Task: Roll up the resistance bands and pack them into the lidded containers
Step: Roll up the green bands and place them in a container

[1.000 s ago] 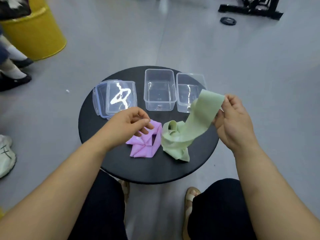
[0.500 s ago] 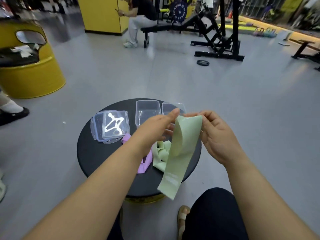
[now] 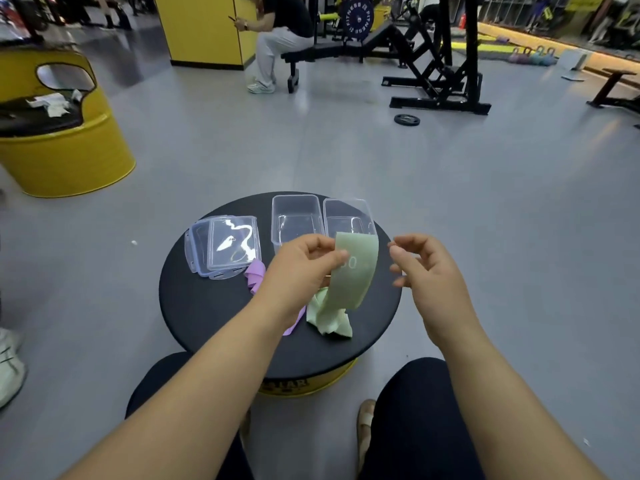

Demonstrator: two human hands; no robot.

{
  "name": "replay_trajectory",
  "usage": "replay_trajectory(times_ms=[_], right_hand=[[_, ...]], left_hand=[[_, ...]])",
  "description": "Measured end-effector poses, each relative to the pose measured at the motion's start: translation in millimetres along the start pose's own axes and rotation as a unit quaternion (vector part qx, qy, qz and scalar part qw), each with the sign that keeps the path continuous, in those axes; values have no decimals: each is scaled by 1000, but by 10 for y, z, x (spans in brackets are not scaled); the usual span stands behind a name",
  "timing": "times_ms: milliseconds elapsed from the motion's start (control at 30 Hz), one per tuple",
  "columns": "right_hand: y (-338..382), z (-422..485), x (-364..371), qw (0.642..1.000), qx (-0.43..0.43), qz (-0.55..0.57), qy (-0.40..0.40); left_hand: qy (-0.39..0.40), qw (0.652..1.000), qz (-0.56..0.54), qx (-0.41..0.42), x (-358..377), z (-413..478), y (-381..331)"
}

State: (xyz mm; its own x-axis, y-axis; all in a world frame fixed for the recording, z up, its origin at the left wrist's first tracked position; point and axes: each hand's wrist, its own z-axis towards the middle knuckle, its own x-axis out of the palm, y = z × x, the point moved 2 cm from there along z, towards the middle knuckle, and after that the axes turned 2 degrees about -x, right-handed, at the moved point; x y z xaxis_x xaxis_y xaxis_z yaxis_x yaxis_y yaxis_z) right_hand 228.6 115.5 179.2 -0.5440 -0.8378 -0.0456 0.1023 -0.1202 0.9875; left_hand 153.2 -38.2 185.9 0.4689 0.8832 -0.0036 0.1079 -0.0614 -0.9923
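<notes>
The task looks barely begun: neither band is rolled and nothing is packed. The left hand (image 3: 301, 271) is raised above the middle of the round black table (image 3: 207, 313), with its thumb and fingertips pinched on the top end of the green band (image 3: 356, 271). That end stands up as a flat strip with a faint printed mark. The rest of the band trails down to a crumpled heap on the near part of the table, so no turns have been wound yet. The right hand (image 3: 426, 271) hovers above the table's right side, just beside the strip but apart from it. Its fingers are loosely curled around nothing. The purple band (image 3: 255, 277) lies loose and folded on the table, partly hidden under the left forearm, and looks untouched. At the table's far edge, two clear containers (image 3: 295, 216) (image 3: 346, 211) stand side by side, open and with nothing in them. Their lids (image 3: 228, 244) lie stacked on the table's left part. By my judgement everything is left to do: roll the green band from its held end, roll the purple one, place each in a container and press the lids on.
</notes>
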Motion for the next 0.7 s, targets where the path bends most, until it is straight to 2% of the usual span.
replay_trajectory(times_ms=[67,167,400,567,700], right_hand=[[50,-34,47,1000,-15,-10,-3],[91,-45,137,998,-19,-46,41],[124,-86,202,994,9,-17,108],[126,-173,191,988,22,-20,151],[113,-221,158,987,17,-36,158]], left_hand=[[-14,999,22,19,11,-34,1],[-16,999,30,36,28,-96,-27],[-4,996,40,74,-38,-202,-34],[1,997,26,74,-87,-281,-16],[21,996,61,64,-105,-350,62]])
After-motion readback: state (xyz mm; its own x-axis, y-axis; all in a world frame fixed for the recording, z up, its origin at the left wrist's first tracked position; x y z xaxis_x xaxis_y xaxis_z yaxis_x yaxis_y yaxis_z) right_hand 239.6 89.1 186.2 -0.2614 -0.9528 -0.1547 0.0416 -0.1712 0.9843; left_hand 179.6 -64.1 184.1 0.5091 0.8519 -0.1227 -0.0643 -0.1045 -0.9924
